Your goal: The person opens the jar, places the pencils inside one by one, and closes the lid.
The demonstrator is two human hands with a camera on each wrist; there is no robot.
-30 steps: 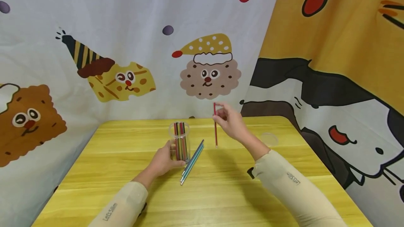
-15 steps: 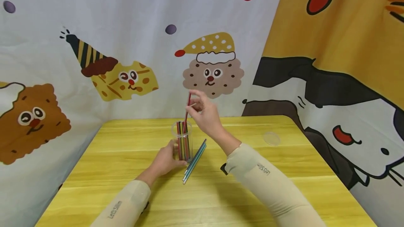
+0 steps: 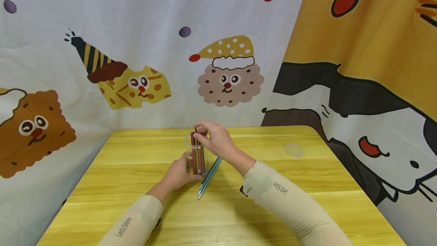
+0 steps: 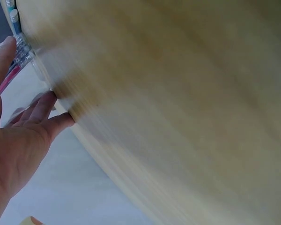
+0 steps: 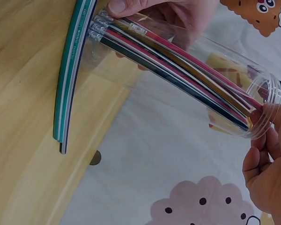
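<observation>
A clear plastic jar [image 3: 197,147] stands upright on the table, holding several pencils [image 3: 198,161] in red, black and gold. My left hand [image 3: 179,172] grips it low down, thumb at the front near the base. At the mouth, my right hand [image 3: 217,138] pinches the upper end of a red pencil [image 3: 196,129], most of whose length is inside the jar. In the right wrist view, the right fingertips [image 5: 258,140] are right at the jar's rim. A few teal and dark pencils [image 3: 209,179] lie on the wood beside the jar, partly hidden behind the right hand.
A clear round lid [image 3: 293,150] lies flat at the right rear of the wooden table [image 3: 218,215]. Behind the table's back edge hangs a printed cartoon curtain [image 3: 153,18].
My right hand has carried the red pencil leftward to the jar, then lowered it down through the mouth. My left hand keeps its hold on the jar.
</observation>
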